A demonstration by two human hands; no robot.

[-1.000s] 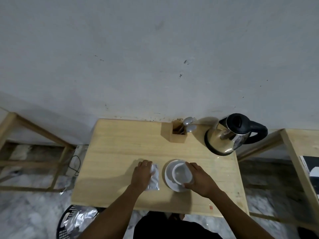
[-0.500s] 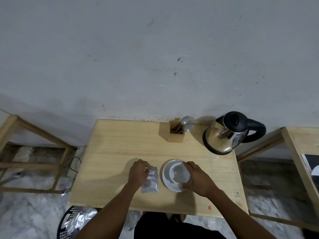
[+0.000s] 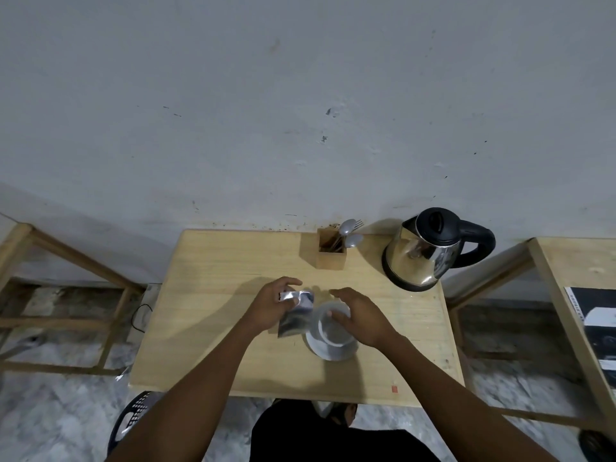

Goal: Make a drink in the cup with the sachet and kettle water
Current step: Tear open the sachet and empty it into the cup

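A white cup (image 3: 328,328) stands on a white saucer (image 3: 330,351) near the middle of the small wooden table (image 3: 216,328). My left hand (image 3: 270,306) holds a silver sachet (image 3: 295,316) lifted off the table, just left of the cup. Above the cup hovers my right hand (image 3: 361,316), fingers spread, reaching toward the sachet and hiding the cup's right side. At the table's back right stands a steel kettle (image 3: 423,251) with a black lid and handle.
A wooden holder (image 3: 330,255) with spoons and a fork stands at the back, between the kettle and the wall. Wooden frames flank the table left and right. A black basket (image 3: 130,418) sits on the floor at the lower left.
My left hand has lifted the sachet off the table and raised it beside the cup. My right hand has let go of the cup and opened above it.
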